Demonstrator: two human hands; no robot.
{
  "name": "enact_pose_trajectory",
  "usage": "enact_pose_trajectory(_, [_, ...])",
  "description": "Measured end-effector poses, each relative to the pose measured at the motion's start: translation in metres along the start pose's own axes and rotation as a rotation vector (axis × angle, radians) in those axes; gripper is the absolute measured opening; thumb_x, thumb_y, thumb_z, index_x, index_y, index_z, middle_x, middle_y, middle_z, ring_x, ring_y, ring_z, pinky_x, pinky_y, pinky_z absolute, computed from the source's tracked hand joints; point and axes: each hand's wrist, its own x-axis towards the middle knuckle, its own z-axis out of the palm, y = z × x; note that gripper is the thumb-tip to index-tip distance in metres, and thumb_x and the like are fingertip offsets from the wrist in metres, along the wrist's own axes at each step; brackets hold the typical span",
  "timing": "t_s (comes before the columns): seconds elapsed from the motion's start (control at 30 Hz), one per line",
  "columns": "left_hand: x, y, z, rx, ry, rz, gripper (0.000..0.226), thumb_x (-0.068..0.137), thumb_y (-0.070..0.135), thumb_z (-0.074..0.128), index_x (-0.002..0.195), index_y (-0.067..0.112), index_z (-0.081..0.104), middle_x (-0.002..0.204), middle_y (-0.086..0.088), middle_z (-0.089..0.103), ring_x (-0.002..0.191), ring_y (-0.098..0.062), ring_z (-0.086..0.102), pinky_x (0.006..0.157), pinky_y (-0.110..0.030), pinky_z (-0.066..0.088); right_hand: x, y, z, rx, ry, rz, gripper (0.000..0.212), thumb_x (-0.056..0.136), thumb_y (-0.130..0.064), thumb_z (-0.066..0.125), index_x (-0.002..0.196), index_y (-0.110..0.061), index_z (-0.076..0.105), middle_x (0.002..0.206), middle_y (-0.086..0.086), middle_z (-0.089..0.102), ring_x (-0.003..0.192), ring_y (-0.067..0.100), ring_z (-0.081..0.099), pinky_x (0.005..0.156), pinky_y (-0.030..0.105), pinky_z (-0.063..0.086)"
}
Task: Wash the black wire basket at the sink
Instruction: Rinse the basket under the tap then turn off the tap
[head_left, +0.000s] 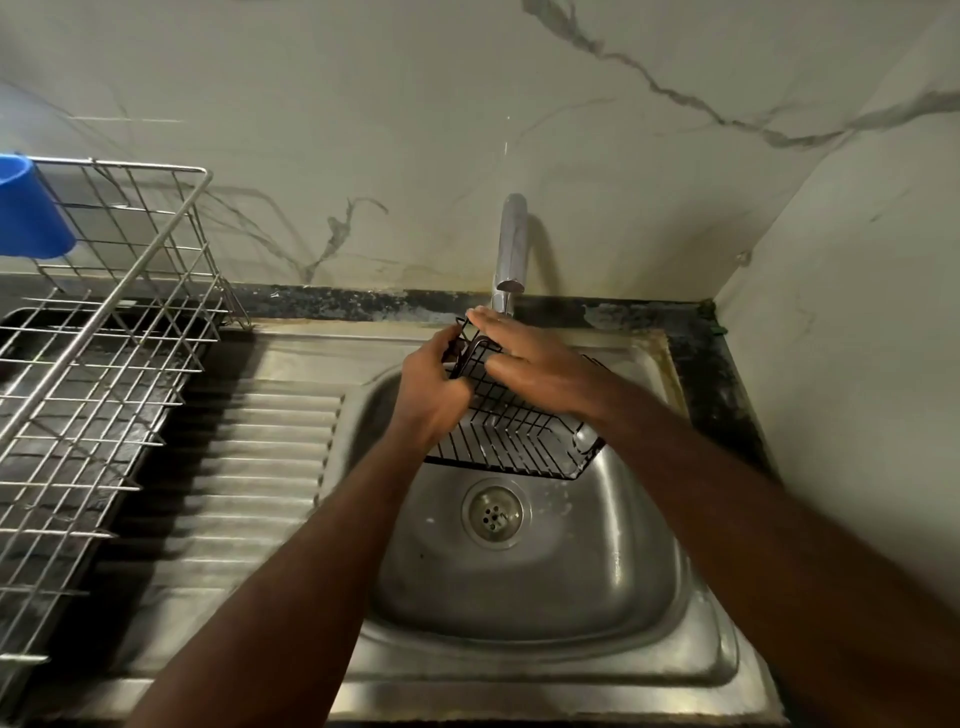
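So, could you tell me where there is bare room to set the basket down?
The ribbed drainboard between the dish rack and the sink basin is bare, as is the basin floor around the drain. Crowded under the tap: left hand and right hand on the black wire basket.

Blue cup (28, 213), dish rack (104, 310) cut by left edge, black wire basket (514, 436) far corner under hands (431, 395)

Black wire basket (511, 434) tilted, wet, held over steel sink (545, 587).
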Motion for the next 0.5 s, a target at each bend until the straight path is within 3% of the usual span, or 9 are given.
enact_pose_trajectory(0.17, [-0.004, -0.002, -0.003, 0.009, -0.024, 0.002, 0.065, 0.08, -0.012, 0.057, 0.141, 0.011, 0.051, 0.105, 0.017, 0.061, 0.103, -0.016, 0.063, 0.088, -0.032, 0.055, -0.006, 0.026, -0.009, 0.048, -0.107, 0.123, 0.072, 0.093, -0.068, 0.019, 0.153, -0.03, 0.008, 0.162, -0.006, 0.004, 0.149, 0.015, 0.005, 0.12, 0.044, 0.009])
enact_pose_trajectory(0.27, [-0.006, -0.004, -0.001, 0.033, -0.038, 0.026, 0.059, 0.082, -0.008, 0.059, 0.137, 0.012, 0.055, 0.113, 0.011, 0.065, 0.111, -0.011, 0.061, 0.098, -0.025, 0.051, -0.008, 0.022, -0.006, 0.007, -0.065, 0.207, 0.059, 0.101, -0.053, 0.017, 0.154, -0.027, 0.009, 0.162, -0.004, 0.005, 0.148, 0.016, 0.006, 0.119, 0.041, 0.01])
enact_pose_trajectory(0.33, [-0.004, -0.005, 0.001, 0.032, -0.068, 0.027, 0.063, 0.08, -0.008, 0.057, 0.14, 0.009, 0.052, 0.126, 0.006, 0.064, 0.117, -0.008, 0.059, 0.101, -0.021, 0.049, -0.008, 0.007, -0.002, 0.015, -0.016, 0.092, 0.054, 0.104, -0.044, 0.019, 0.154, -0.027, 0.012, 0.161, -0.006, 0.007, 0.148, 0.011, 0.006, 0.12, 0.038, 0.01])
enact_pose_trajectory(0.4, [-0.003, -0.004, 0.003, 0.036, -0.11, 0.064, 0.073, 0.072, -0.01, 0.053, 0.143, 0.007, 0.049, 0.134, -0.002, 0.062, 0.125, -0.01, 0.057, 0.106, -0.027, 0.047, -0.004, -0.004, 0.001, 0.021, -0.01, -0.019, 0.05, 0.105, -0.036, 0.019, 0.153, -0.024, 0.017, 0.161, -0.007, 0.011, 0.147, 0.007, 0.006, 0.119, 0.033, 0.008])
enact_pose_trajectory(0.5, [-0.006, -0.002, 0.003, 0.042, -0.098, 0.08, 0.071, 0.073, -0.01, 0.054, 0.142, 0.006, 0.05, 0.132, -0.003, 0.063, 0.123, -0.01, 0.057, 0.106, -0.022, 0.045, -0.002, 0.002, -0.006, 0.037, -0.03, 0.033, 0.05, 0.106, -0.04, 0.014, 0.154, -0.026, 0.016, 0.161, -0.004, 0.012, 0.147, 0.011, 0.011, 0.115, 0.03, 0.009])
